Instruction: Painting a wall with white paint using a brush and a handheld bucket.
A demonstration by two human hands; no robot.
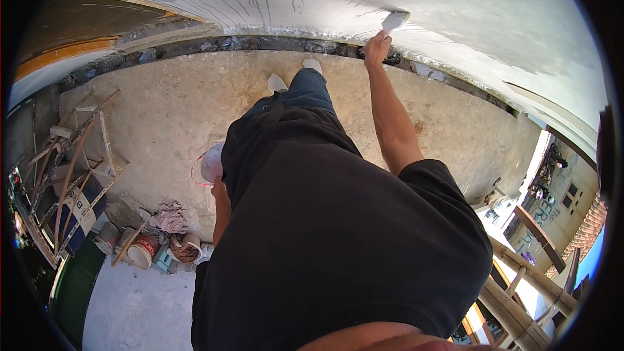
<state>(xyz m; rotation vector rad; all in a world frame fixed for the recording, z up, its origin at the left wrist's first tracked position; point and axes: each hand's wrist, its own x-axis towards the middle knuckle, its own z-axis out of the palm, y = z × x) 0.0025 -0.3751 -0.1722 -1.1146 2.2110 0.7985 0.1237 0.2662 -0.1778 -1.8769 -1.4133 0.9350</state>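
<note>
My right hand point(377, 49) reaches out to the wall, its fingers closed round the handle of a wide paintbrush point(394, 22). The white-coated bristle end lies against the pale wall point(468, 26), where a dark smear shows at its tip. Dark drip streaks run down the wall to the left of the brush. Low at my left side, my left hand point(220, 188) is closed at the edge of a whitish bucket point(211, 164) with a red rim or handle. My torso hides part of that bucket, and its contents cannot be made out.
Tubs and buckets point(142, 251), with a crumpled pinkish cloth point(170, 218), stand on the floor behind me to the left. A rusty metal frame point(78, 175) stands at the far left. Bamboo poles point(520, 315) are at lower right. A rough ledge point(260, 43) edges the wall's foot.
</note>
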